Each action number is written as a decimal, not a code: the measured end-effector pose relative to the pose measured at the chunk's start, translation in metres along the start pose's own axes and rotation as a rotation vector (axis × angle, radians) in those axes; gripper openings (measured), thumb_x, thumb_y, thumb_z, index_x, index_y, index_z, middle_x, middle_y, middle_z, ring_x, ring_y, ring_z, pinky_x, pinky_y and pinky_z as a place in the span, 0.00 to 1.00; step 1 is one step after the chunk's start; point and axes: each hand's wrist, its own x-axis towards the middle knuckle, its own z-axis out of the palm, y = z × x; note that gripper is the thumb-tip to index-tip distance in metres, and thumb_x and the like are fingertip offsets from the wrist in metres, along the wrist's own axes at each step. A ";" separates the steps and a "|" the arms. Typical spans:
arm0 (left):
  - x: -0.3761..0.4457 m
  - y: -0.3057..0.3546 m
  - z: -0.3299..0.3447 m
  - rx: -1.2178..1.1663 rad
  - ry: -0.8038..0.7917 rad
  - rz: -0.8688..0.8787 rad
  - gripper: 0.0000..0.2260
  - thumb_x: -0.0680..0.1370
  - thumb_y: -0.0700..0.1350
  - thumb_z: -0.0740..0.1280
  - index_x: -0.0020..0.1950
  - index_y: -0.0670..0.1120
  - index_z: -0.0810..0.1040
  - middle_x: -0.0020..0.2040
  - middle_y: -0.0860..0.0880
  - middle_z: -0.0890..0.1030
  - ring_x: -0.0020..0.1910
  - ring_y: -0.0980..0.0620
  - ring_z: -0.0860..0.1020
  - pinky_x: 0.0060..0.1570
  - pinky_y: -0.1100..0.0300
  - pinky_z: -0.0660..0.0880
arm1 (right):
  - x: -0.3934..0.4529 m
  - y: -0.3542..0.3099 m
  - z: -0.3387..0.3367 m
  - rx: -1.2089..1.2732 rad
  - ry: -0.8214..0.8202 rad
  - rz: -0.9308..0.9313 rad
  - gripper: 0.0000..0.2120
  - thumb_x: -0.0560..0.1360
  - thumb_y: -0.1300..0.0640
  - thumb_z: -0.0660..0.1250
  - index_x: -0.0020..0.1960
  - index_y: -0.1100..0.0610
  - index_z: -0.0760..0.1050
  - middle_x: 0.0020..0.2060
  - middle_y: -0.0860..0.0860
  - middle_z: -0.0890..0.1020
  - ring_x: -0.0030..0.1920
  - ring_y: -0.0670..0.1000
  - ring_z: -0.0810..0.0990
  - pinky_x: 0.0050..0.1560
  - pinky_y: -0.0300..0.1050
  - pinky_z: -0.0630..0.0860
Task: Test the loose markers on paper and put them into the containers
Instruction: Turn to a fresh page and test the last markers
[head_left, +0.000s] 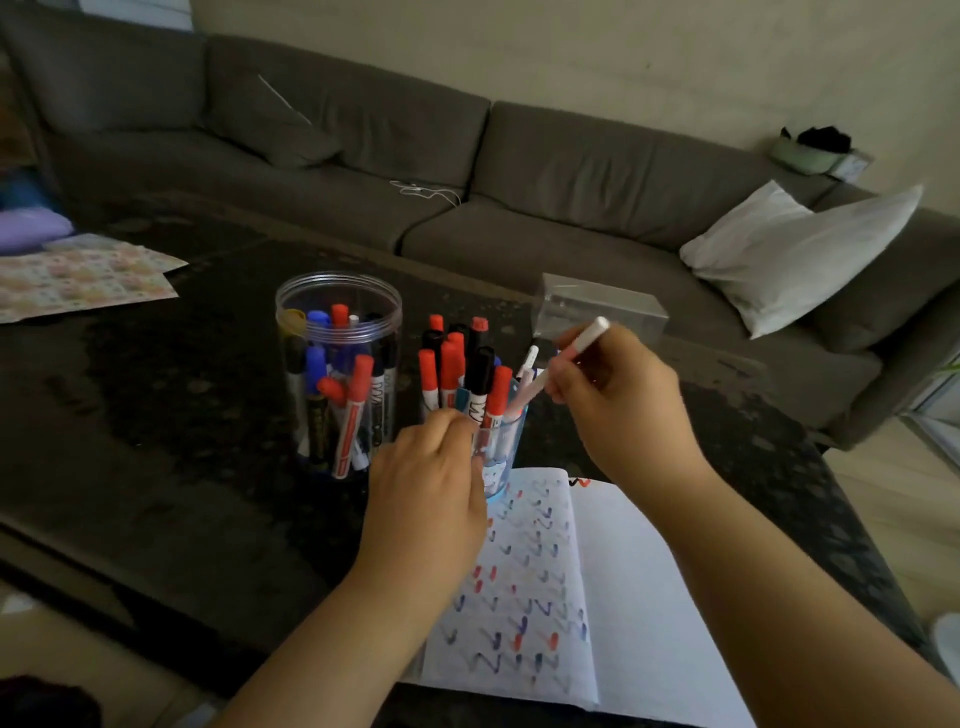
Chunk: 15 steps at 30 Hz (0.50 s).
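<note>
My right hand (618, 400) pinches a white marker (584, 340), tilted, its lower end over the blue glass cup (506, 441). That cup is packed with red and black capped markers (467, 369). My left hand (431, 483) grips the cup's left side, fingers curled round it. A tall clear jar (337, 312) to the left holds several blue, red and black markers. An open notebook (623, 571) lies in front of the cup, its left page covered with coloured zigzag test marks.
A clear plastic box (602, 306) sits behind my right hand on the dark table (182, 389). Patterned paper sheets (78, 280) lie at the table's far left. A grey sofa (467, 171) with a white pillow (795, 249) stands behind.
</note>
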 end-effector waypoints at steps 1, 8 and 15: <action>0.001 -0.001 0.000 -0.005 0.009 0.005 0.13 0.71 0.37 0.71 0.54 0.43 0.78 0.51 0.47 0.79 0.46 0.46 0.79 0.45 0.52 0.74 | 0.004 0.001 0.005 -0.019 -0.048 0.017 0.09 0.76 0.56 0.65 0.56 0.49 0.70 0.41 0.41 0.77 0.41 0.39 0.78 0.35 0.27 0.71; 0.002 0.002 0.006 -0.040 0.018 0.035 0.09 0.71 0.38 0.69 0.51 0.42 0.78 0.46 0.46 0.76 0.43 0.47 0.77 0.41 0.52 0.76 | 0.008 0.015 0.023 -0.186 -0.115 -0.100 0.20 0.75 0.56 0.68 0.64 0.47 0.67 0.40 0.41 0.73 0.38 0.38 0.73 0.38 0.27 0.69; -0.013 0.014 0.030 -0.038 -0.255 0.269 0.10 0.76 0.49 0.57 0.48 0.50 0.76 0.44 0.52 0.77 0.39 0.53 0.78 0.36 0.63 0.75 | -0.022 0.056 0.008 -0.328 -0.200 -0.175 0.32 0.78 0.50 0.61 0.74 0.37 0.47 0.52 0.40 0.66 0.51 0.40 0.70 0.48 0.31 0.71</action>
